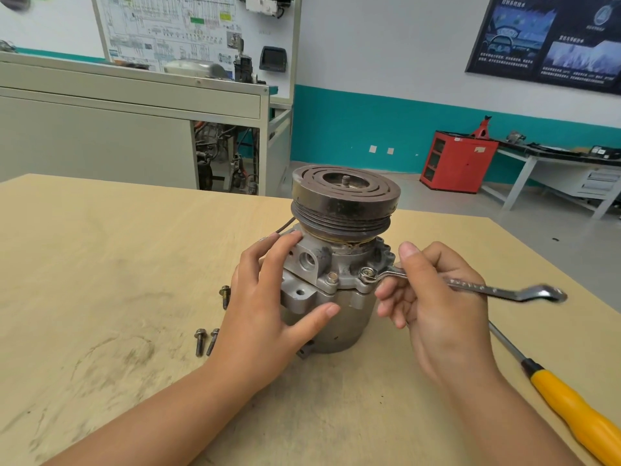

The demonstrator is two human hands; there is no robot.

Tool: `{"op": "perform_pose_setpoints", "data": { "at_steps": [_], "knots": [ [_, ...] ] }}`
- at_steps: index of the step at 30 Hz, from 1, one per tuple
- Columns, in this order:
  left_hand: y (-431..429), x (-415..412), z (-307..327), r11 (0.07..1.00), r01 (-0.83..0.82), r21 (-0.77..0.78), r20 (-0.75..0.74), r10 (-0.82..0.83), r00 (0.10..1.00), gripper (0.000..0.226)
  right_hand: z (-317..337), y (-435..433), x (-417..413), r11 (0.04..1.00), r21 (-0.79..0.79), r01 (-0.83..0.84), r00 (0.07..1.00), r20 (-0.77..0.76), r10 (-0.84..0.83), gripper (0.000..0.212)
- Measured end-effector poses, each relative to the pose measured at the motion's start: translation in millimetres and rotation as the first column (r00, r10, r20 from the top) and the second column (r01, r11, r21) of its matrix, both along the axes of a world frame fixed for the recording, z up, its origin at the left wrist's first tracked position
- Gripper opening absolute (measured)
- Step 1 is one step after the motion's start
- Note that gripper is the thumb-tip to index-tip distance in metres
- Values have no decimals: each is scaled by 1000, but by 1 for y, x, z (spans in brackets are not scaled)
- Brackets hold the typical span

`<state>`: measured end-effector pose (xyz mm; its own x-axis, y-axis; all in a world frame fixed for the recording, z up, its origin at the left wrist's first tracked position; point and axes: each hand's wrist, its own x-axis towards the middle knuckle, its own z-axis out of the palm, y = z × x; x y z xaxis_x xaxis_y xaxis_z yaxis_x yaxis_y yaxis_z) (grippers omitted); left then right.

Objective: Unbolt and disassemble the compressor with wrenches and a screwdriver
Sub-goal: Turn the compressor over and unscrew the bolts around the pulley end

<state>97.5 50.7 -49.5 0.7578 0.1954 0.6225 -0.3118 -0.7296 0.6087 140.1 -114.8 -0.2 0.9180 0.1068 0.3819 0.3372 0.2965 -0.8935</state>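
Compressor stands upright, pulley end up, on the tabletop; cast metal, it looks heavy, rigid and probably greasy. Left hand braces its body from 9 o'clock, fingers straight and spread against it. Right hand, at 3 o'clock, has fingers curled round the wrench, whose ring sits on a flange bolt. Loose bolts lie at 8 o'clock, screwdriver at 4. Hold the body low, not the pulley, which may spin.

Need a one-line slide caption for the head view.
Left hand steadies the compressor while right hand holds a wrench on a housing bolt.
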Motion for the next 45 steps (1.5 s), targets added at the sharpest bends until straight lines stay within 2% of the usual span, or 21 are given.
{"op": "perform_pose_setpoints", "data": {
  "at_steps": [4, 7, 11, 16, 18, 23, 27, 31, 34, 37, 41, 45],
  "knots": [
    [-1, 0, 0, 1000, 1, -5, 1, -1, 1000, 77, 4, -4, 17, 986, 64, -154, 955, -246, 165, 31],
    [-1, 0, 1, 1000, 6, -12, 2, -6, 1000, 76, 6, -4, 23, 973, 105, -204, 929, -292, 227, 30],
    [0, 0, 1, 1000, 9, -11, -5, -9, 1000, 76, 13, -7, 19, 964, 193, -184, 953, -206, 223, 28],
    [0, 0, 0, 1000, 5, -10, 0, -5, 1000, 77, 8, -6, 3, 996, 76, -41, 998, -54, 45, 42],
    [0, 1, 0, 1000, 4, -9, -1, -4, 1000, 77, 5, -5, -5, 999, 45, 29, 1000, 11, -29, 41],
    [0, 0, 0, 1000, 6, -5, 5, -6, 1000, 76, -4, 4, -18, 982, -45, 185, 963, 209, -172, 38],
    [0, 1, 0, 1000, 3, -5, 5, -3, 1000, 77, -9, 9, -21, 959, -82, 273, 933, 266, -243, 33],
    [0, 1, 0, 1000, 4, -11, 3, -4, 1000, 77, -11, 11, -20, 939, -121, 322, 918, 281, -279, 37],
    [0, 1, 0, 1000, 5, -6, 0, -5, 1000, 77, -7, 7, -14, 974, -70, 214, 966, 161, -201, 40],
    [0, 1, 0, 1000, 5, -13, 5, -5, 1000, 78, 2, 1, -3, 999, 17, 38, 997, -75, -37, 40],
    [0, 1, -1, 1000, 5, -10, 2, -5, 1000, 77, 14, 0, 21, 991, 29, -132, 920, -368, 133, 30],
    [1, 1, -1, 1000, 10, -10, -14, -10, 1000, 76, 20, -3, 28, 978, 92, -190, 906, -368, 210, 29]
  ]
}}
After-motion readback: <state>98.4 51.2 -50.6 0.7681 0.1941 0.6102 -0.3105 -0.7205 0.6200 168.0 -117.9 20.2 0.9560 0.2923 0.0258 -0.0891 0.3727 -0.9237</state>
